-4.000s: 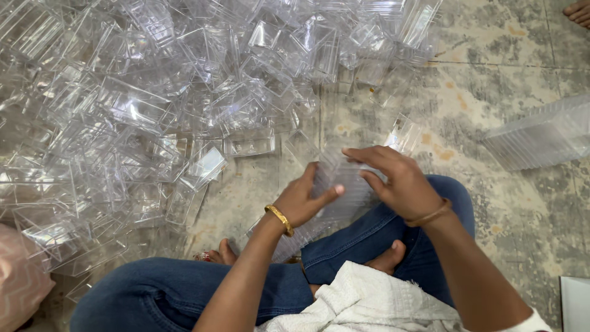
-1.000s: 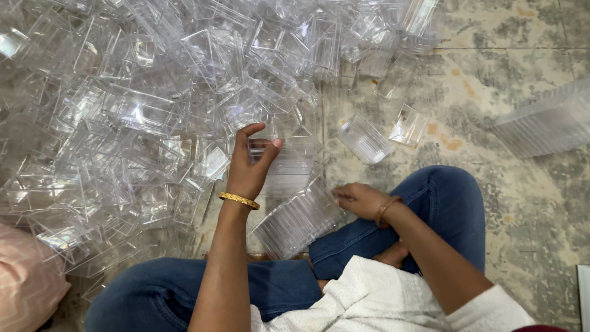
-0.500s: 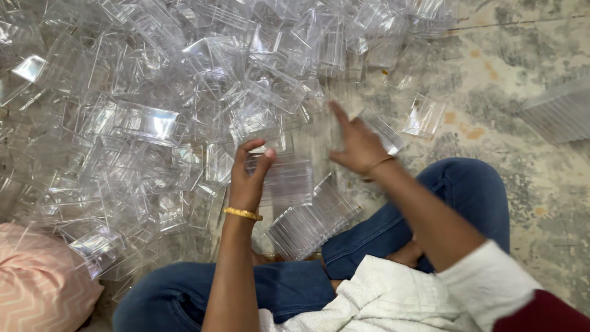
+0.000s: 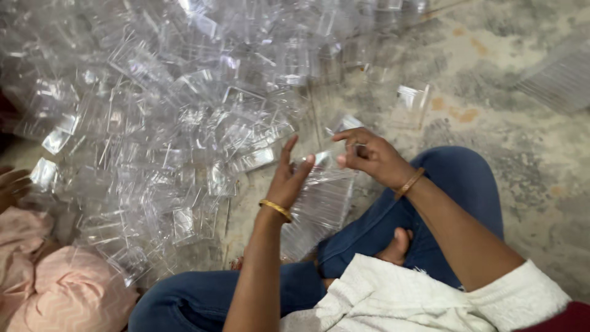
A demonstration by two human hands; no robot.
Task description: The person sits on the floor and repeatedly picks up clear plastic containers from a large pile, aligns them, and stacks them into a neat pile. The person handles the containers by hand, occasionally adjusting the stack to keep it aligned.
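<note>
Fingers (image 4: 353, 150) of the right hand (image 4: 372, 158) are pinched together on a small clear piece (image 4: 324, 160), which sits just above the stack (image 4: 319, 209). Half a second ago this hand was stretched out toward the heap (image 4: 178, 117); it has since drawn back over the lap with the piece. The left hand (image 4: 289, 178) has stayed against the near end of the stack, its fingers straight and spread, palm pressed to the stack's side and thumb out, steadying it more than clamping it. That reads as one more piece brought to a stack that rests slanted on the blue-jeaned knee (image 4: 455, 184).

All the packaging is colourless, see-through plastic: shallow rectangular pieces with folded edges, strewn thickly over the floor (image 4: 528, 178) across the upper left. One loose piece (image 4: 413, 98) lies apart on bare floor, and a ribbed clear stack (image 4: 559, 74) lies at the right edge. No labels or print show on any of them, though blur may hide small marks. A pink patterned cloth (image 4: 61, 295) fills the lower left corner, with another person's hand (image 4: 13, 184) above it.
</note>
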